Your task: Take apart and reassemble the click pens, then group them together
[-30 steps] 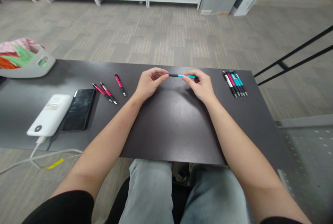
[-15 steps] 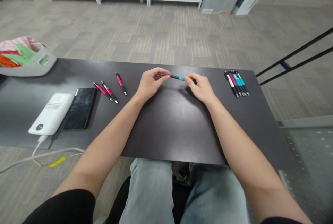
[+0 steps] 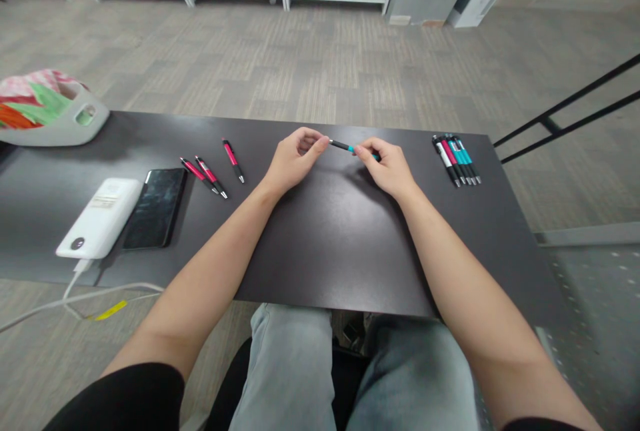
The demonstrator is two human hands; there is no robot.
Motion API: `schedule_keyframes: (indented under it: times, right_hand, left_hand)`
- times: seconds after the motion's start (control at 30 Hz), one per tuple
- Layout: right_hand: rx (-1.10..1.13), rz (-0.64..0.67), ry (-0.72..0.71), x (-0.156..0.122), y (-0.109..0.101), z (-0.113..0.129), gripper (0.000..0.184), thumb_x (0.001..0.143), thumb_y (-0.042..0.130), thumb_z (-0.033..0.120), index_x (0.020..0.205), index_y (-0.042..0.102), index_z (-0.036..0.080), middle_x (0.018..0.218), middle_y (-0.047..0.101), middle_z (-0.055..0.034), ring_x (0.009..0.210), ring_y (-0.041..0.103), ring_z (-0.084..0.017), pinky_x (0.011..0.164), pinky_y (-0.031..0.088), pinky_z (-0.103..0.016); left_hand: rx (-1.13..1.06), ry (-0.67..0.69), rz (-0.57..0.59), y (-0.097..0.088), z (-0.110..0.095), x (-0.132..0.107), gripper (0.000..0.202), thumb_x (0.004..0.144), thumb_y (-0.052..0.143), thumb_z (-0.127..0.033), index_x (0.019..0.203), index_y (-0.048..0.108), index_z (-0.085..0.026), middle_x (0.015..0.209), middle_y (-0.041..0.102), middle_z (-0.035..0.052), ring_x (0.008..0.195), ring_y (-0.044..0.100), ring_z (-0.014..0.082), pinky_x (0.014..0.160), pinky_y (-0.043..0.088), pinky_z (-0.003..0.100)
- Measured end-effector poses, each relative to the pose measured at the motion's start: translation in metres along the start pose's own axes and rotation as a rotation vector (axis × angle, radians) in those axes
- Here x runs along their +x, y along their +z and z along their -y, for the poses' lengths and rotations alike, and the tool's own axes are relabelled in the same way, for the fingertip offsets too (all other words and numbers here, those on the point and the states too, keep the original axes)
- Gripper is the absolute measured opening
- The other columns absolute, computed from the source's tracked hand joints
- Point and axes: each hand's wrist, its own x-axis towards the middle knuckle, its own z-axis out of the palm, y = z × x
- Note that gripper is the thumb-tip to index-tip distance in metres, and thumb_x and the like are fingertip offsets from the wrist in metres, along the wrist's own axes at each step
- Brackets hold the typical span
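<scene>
A teal and black pen [image 3: 342, 145] lies lengthwise between my two hands, above the far half of the dark table. My left hand [image 3: 296, 159] pinches its silver tip end between thumb and fingers. Around the teal barrel, the fingers of my right hand [image 3: 385, 165] are closed; part of the barrel is hidden by them. To the right, several pens [image 3: 456, 161] in white, red and teal lie side by side in a tight row. Left of my left hand are a single red pen [image 3: 233, 160] and two red pens [image 3: 204, 176] lying close together.
On the table [image 3: 330, 244], a black phone [image 3: 156, 209] lies beside a white power bank [image 3: 100, 217] with a white cable [image 3: 75, 281]. A white basket [image 3: 93, 117] with colourful contents stands at the far left. Black metal bars [image 3: 550, 125] rise past the right edge.
My left fingers have shifted slightly toward the pen's end, so its silver tip section now shows. My right hand stays closed on the barrel, a touch farther right.
</scene>
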Motion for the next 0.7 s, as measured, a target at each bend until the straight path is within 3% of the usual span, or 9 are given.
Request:
schedule_keyframes:
  times: [0.1,0.17,0.33,0.43,0.57,0.7]
  right_hand:
    - [-0.013,0.020,-0.034,-0.0005,0.0009,0.0014,0.048,0.110,0.074,0.074,0.096,0.079,0.028,0.086,0.075,-0.0033,0.083,0.064,-0.025,0.084,0.054,-0.039]
    - [-0.026,0.014,-0.079,-0.0005,0.0011,0.0021,0.045,0.111,0.074,0.071,0.095,0.077,0.029,0.090,0.076,-0.0049,0.085,0.066,-0.026,0.088,0.056,-0.041]
    - [-0.061,-0.014,-0.150,0.0002,0.0002,0.0012,0.044,0.112,0.073,0.072,0.097,0.076,0.030,0.097,0.077,-0.0074,0.091,0.067,-0.028,0.093,0.058,-0.045]
    - [-0.070,-0.019,-0.159,0.0006,0.0002,-0.0010,0.044,0.113,0.071,0.072,0.100,0.077,0.031,0.098,0.076,-0.0074,0.091,0.067,-0.029,0.093,0.058,-0.045]
    - [-0.060,-0.015,-0.192,0.0006,0.0012,-0.0020,0.040,0.112,0.075,0.069,0.103,0.079,0.031,0.097,0.075,-0.0069,0.091,0.067,-0.029,0.094,0.059,-0.046]
    - [-0.085,-0.006,-0.171,0.0001,0.0012,-0.0009,0.039,0.112,0.076,0.068,0.103,0.080,0.031,0.098,0.078,-0.0074,0.094,0.069,-0.030,0.096,0.059,-0.046]
  left_hand:
    - [0.056,-0.006,0.001,0.0009,0.0017,-0.0005,0.071,0.107,0.070,-0.093,0.097,0.080,-0.023,0.091,0.087,0.0083,0.086,0.081,0.0228,0.084,0.061,0.035]
    - [0.084,0.016,0.006,-0.0001,0.0010,-0.0006,0.070,0.106,0.071,-0.092,0.092,0.080,-0.024,0.087,0.086,0.0073,0.081,0.077,0.0220,0.080,0.058,0.035]
    - [0.087,0.034,0.036,-0.0044,-0.0043,0.0001,0.054,0.102,0.083,-0.078,0.101,0.084,-0.024,0.094,0.088,0.0063,0.081,0.075,0.0211,0.077,0.057,0.034]
    - [0.068,0.027,0.046,-0.0040,-0.0058,-0.0003,0.062,0.099,0.084,-0.085,0.103,0.084,-0.023,0.094,0.088,0.0064,0.079,0.074,0.0203,0.076,0.057,0.033]
    - [0.069,0.018,0.028,-0.0004,-0.0046,-0.0020,0.077,0.104,0.067,-0.098,0.095,0.081,-0.023,0.090,0.087,0.0078,0.079,0.076,0.0210,0.079,0.058,0.034]
    - [0.124,0.026,0.061,-0.0003,-0.0048,-0.0025,0.074,0.107,0.064,-0.095,0.089,0.079,-0.024,0.090,0.088,0.0084,0.084,0.079,0.0235,0.084,0.060,0.036]
